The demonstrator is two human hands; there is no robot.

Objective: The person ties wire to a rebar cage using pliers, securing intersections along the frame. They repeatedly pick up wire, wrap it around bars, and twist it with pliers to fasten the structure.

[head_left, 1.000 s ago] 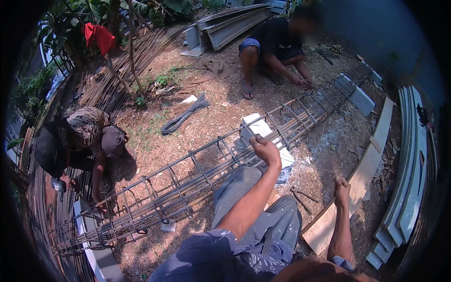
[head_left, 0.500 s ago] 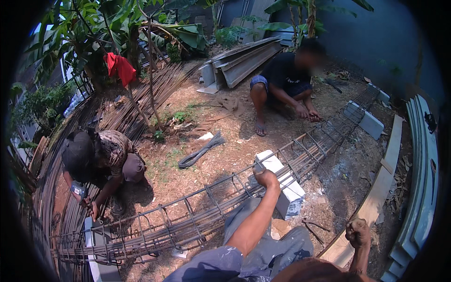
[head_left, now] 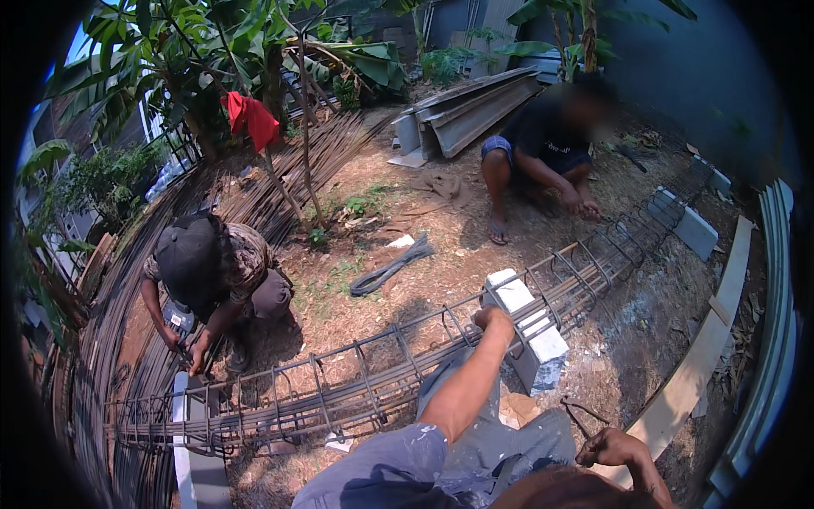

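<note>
Seen from my remote post, my left hand (head_left: 493, 319) curls at the upper bar of the steel cage (head_left: 339, 392), beside the white block (head_left: 549, 346) the cage crosses; with the fingertips hidden, I cannot tell how firmly it grips. My right hand (head_left: 612, 446) is bent at the fingers near the pincers (head_left: 585, 413) on the ground, its contents unclear. Good work here, I judge, means steadying the bar and keeping knuckles clear of the steel hoops.

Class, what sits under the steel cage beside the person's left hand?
A white block lies crosswise beneath the steel cage, which covers parts of the block's top. Its underside cannot be seen.
</note>
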